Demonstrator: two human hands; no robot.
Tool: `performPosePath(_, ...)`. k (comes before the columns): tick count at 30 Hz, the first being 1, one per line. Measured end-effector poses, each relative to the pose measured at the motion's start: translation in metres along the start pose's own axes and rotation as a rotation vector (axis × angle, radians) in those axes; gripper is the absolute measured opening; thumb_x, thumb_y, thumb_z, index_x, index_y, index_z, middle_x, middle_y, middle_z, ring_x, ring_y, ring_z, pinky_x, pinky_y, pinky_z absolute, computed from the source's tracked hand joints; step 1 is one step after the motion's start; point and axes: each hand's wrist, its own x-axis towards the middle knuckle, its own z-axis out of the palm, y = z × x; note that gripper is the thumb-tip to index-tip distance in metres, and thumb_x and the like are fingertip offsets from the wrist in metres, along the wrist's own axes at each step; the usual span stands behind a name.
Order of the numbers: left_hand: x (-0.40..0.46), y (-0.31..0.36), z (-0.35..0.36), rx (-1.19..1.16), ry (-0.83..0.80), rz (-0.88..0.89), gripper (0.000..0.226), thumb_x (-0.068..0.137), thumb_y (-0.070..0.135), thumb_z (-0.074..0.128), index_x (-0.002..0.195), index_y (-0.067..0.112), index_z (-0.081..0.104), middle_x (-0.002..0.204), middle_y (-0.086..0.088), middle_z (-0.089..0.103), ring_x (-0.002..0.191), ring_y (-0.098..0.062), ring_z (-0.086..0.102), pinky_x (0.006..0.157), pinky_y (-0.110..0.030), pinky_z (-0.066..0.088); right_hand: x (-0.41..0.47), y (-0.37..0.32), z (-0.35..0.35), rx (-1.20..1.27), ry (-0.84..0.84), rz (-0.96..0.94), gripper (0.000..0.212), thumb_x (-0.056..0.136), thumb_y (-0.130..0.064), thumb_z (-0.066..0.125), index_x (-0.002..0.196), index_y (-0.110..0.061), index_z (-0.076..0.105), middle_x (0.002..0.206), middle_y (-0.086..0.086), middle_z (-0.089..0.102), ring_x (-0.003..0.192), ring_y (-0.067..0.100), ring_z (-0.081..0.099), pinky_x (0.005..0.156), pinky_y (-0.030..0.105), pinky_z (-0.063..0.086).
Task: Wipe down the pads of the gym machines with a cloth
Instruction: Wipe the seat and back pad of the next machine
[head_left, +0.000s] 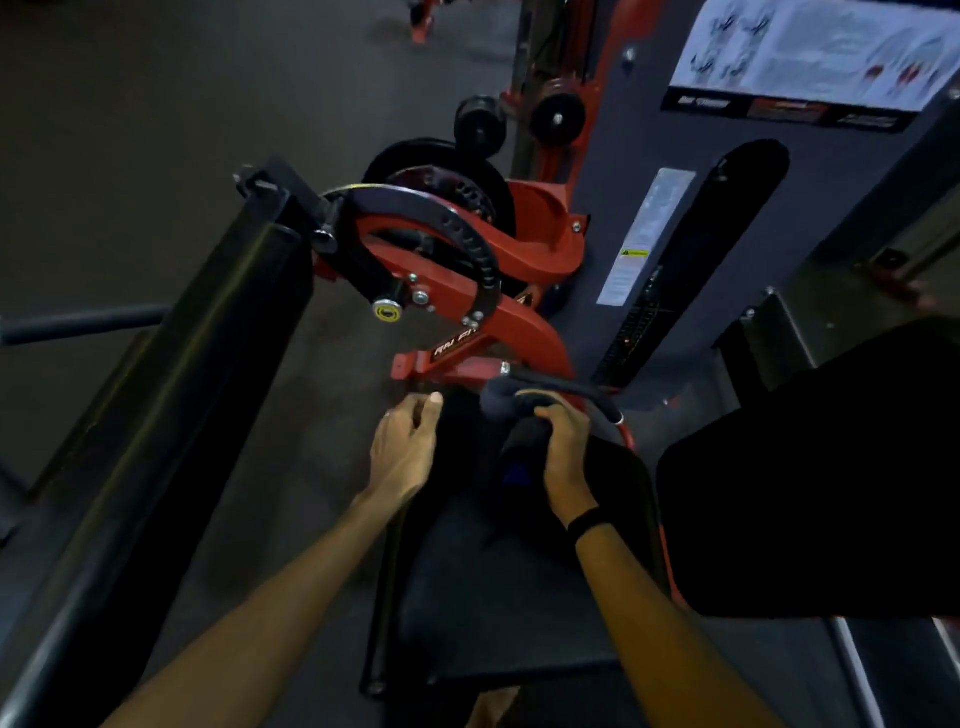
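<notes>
Right hand (563, 447) curled over a dark cloth (519, 441), fingers bent round its top, thumb side toward the left; black band (589, 519) on the wrist. Cloth soft and bunched, roughly a rolled tube, long axis running away from the body toward the machine's red frame, near end resting on the seat pad (498, 587), far end puffed up under the fingertips. Small blue patch low on the cloth; exact fabric too dim to tell. Left hand (405, 447) holding nothing, fingers loosely bent with thumb close to forefinger, hovering just beside the pad's far left corner; touching or not, cannot tell.

Seat pad flat, matte black, rounded-rectangular, long axis pointing forward from the body, edged on the left by a slim black tube. To the right, a second black pad (810, 467), broad, smooth, tilted. Just beyond the cloth, a dark curved handle grip (566, 387) on the glossy red steel frame (498, 332), lettering on it partly hidden. Farther out, a black arc-shaped selector plate (467, 244) with a row of holes, a yellow-capped pin (387, 310), round black rollers (480, 122). At left, a long black upholstered beam (171, 395). Dark speckled rubber floor (130, 130); blurred instruction placard (815, 47) upper right.
</notes>
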Motion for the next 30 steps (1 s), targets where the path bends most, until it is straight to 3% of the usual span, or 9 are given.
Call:
performPosePath(4, 0.032, -0.021, 0.023, 0.009, 0.021, -0.101, 0.037, 0.103, 0.045, 0.044, 0.113, 0.018, 0.068, 0.107, -0.009, 0.071, 0.107, -0.030, 0.063, 0.095, -0.044, 0.048, 0.041, 0.045, 0.000, -0.041, -0.009, 0.074, 0.026, 0.071, -0.008, 0.047, 0.078, -0.013, 0.072, 0.081, -0.002, 0.072, 0.078, 0.006, 0.064, 0.073, 0.016, 0.046)
performPosePath(10, 0.093, -0.072, 0.055, 0.091, 0.039, -0.120, 0.060, 0.096, 0.058, 0.039, 0.146, 0.027, 0.049, 0.152, 0.001, 0.049, 0.139, -0.023, 0.044, 0.117, -0.044, 0.031, 0.088, 0.112, 0.034, -0.021, -0.033, 0.126, 0.025, 0.078, -0.005, 0.047, 0.088, -0.007, 0.070, 0.085, -0.008, 0.072, 0.082, -0.002, 0.064, 0.078, 0.013, 0.046)
performPosePath(14, 0.124, -0.111, 0.078, 0.170, 0.005, -0.157, 0.053, 0.104, 0.048, 0.036, 0.151, 0.023, 0.043, 0.161, -0.003, 0.034, 0.146, -0.024, 0.035, 0.119, -0.038, 0.024, 0.104, 0.166, 0.057, -0.339, -0.026, 0.062, 0.030, 0.080, -0.029, 0.051, 0.100, -0.021, 0.072, 0.108, -0.003, 0.070, 0.109, 0.020, 0.062, 0.098, 0.047, 0.047)
performPosePath(17, 0.140, -0.144, 0.099, 0.143, -0.025, -0.279, 0.059, 0.103, 0.051, 0.029, 0.154, 0.023, 0.037, 0.163, -0.007, 0.028, 0.150, -0.026, 0.026, 0.119, -0.039, 0.020, 0.099, 0.205, 0.068, -0.770, -0.124, -0.119, 0.040, 0.085, -0.036, 0.047, 0.115, -0.024, 0.071, 0.123, 0.002, 0.065, 0.121, 0.028, 0.054, 0.102, 0.058, 0.040)
performPosePath(19, 0.140, -0.162, 0.112, 0.127, -0.083, -0.340, 0.061, 0.103, 0.055, 0.025, 0.157, 0.028, 0.026, 0.163, -0.007, 0.029, 0.148, -0.027, 0.028, 0.119, -0.040, 0.020, 0.089, 0.227, 0.069, -0.939, -0.218, -0.126, 0.049, 0.089, -0.045, 0.045, 0.130, -0.026, 0.064, 0.142, 0.009, 0.053, 0.130, 0.031, 0.044, 0.105, 0.060, 0.035)
performPosePath(22, 0.132, -0.180, 0.124, 0.107, -0.115, -0.338, 0.066, 0.095, 0.068, 0.017, 0.156, 0.046, 0.003, 0.150, -0.004, 0.046, 0.133, -0.024, 0.049, 0.111, -0.047, 0.037, 0.077, 0.253, 0.062, -1.180, -0.372, -0.042, 0.070, 0.089, -0.070, 0.036, 0.152, -0.039, 0.037, 0.165, 0.016, 0.016, 0.144, 0.036, 0.024, 0.108, 0.060, 0.023)
performPosePath(25, 0.133, -0.184, 0.128, 0.118, -0.092, -0.321, 0.063, 0.091, 0.076, 0.011, 0.150, 0.059, -0.004, 0.144, 0.001, 0.052, 0.123, -0.021, 0.057, 0.103, -0.053, 0.045, 0.093, 0.264, 0.051, -1.311, -0.304, 0.088, 0.083, 0.081, -0.083, 0.034, 0.155, -0.048, 0.017, 0.167, 0.016, 0.000, 0.150, 0.042, 0.008, 0.107, 0.071, 0.016)
performPosePath(27, 0.136, -0.183, 0.130, 0.104, -0.077, -0.311, 0.060, 0.096, 0.069, 0.016, 0.152, 0.056, 0.001, 0.147, 0.003, 0.050, 0.125, -0.019, 0.056, 0.106, -0.051, 0.043, 0.131, 0.270, 0.057, -1.349, -0.213, 0.213, 0.085, 0.079, -0.087, 0.025, 0.155, -0.049, 0.016, 0.166, 0.017, 0.010, 0.149, 0.042, 0.010, 0.107, 0.075, 0.016)
performPosePath(30, 0.139, -0.185, 0.133, 0.074, -0.039, -0.296, 0.062, 0.098, 0.056, 0.019, 0.158, 0.040, 0.014, 0.157, 0.008, 0.038, 0.132, -0.002, 0.041, 0.107, -0.027, 0.031, 0.175, 0.280, 0.093, -1.388, -0.178, 0.117, 0.073, 0.087, -0.075, 0.029, 0.146, -0.036, 0.048, 0.146, 0.014, 0.051, 0.133, 0.040, 0.044, 0.105, 0.070, 0.025)
